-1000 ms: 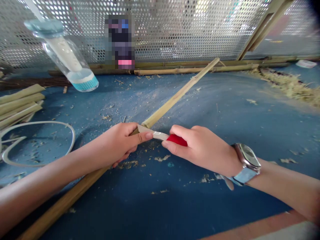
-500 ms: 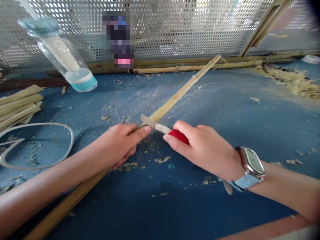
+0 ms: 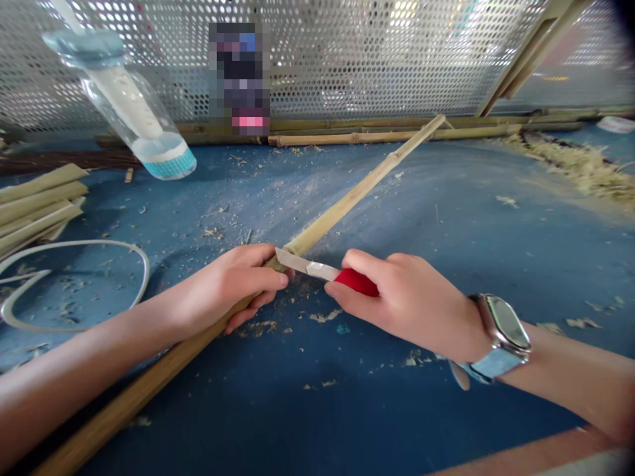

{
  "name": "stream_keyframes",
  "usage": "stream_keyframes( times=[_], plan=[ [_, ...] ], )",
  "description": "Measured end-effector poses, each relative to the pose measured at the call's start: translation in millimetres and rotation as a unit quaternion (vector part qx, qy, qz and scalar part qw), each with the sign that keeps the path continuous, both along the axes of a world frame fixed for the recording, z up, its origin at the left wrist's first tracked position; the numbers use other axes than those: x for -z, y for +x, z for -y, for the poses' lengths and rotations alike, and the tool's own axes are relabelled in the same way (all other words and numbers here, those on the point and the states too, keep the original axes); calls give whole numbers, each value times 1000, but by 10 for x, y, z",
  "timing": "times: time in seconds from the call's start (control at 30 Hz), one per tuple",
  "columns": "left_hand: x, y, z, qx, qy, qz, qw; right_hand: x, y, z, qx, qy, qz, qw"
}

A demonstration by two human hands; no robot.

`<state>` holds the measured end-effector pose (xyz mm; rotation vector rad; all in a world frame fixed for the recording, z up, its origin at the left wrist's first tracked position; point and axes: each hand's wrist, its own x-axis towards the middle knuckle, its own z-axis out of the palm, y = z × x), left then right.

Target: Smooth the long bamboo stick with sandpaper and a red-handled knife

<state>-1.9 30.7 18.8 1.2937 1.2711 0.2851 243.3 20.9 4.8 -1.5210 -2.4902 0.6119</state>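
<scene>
A long bamboo strip (image 3: 347,198) slants across the blue tabletop, from the lower left up toward the back. My left hand (image 3: 243,281) is closed round it near its middle, the thumb lying along the near side. In my right hand (image 3: 397,287) is a knife (image 3: 322,270) with a red handle, the fingers wrapped round the grip. Its short metal blade lies across the bamboo at a node, just beyond my left fingers. My right wrist wears a watch (image 3: 508,324) with a pale blue band.
At the left stand a clear water bottle (image 3: 166,155), a stack of bamboo strips (image 3: 40,205) and a white cable loop (image 3: 143,271). Bamboo poles (image 3: 347,137) lie along the perforated metal panel (image 3: 367,59). Shavings are heaped at the right (image 3: 575,162) and scattered over the blue table (image 3: 446,410).
The knife blade has moved slightly down and toward me along the bamboo. My left thumb has drawn back from the blade, and the bamboo has shifted a little toward me.
</scene>
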Motion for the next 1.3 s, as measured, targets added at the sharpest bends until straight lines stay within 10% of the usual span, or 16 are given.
stream_keyframes(
  times=[0.7, 1.3],
  plan=[
    [15, 201, 46, -22, 150, -246, 957, 10, -22, 38, 5, 29, 43, 999],
    [50, 9, -64, 9, -1, -46, 999, 22, 168, -275, 65, -25, -134, 989]
  ],
)
